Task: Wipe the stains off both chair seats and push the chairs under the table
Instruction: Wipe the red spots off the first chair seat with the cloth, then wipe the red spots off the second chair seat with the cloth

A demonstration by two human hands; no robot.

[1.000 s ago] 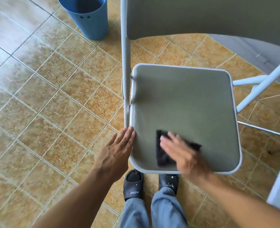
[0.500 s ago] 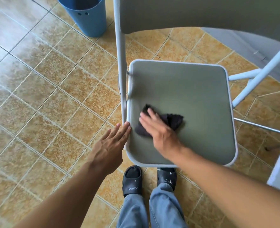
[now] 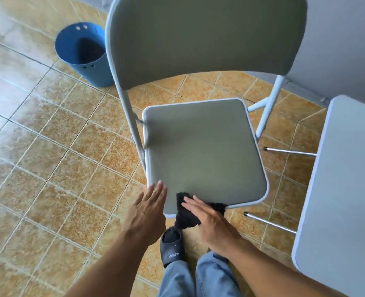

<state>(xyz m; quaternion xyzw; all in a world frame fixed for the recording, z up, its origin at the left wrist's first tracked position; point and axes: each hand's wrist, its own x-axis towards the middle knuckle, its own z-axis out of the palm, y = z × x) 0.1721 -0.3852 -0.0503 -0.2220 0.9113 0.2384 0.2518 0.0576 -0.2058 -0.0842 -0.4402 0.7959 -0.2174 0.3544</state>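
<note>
Nearby, blue bin (image 3: 85, 54) behind chair (image 3: 203, 146).

matt fabric seat (image 3: 200, 146), fuzzy cloth (image 3: 185, 217)

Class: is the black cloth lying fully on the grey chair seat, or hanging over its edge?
Hanging over. The black cloth drapes past the grey chair seat's front rim, under the right hand.

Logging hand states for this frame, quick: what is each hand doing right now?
Left hand: open, flat, fingertips at the chair seat's front corner, holding nothing.
Right hand: open, flat, pressing the black cloth at the seat's front edge.
</note>
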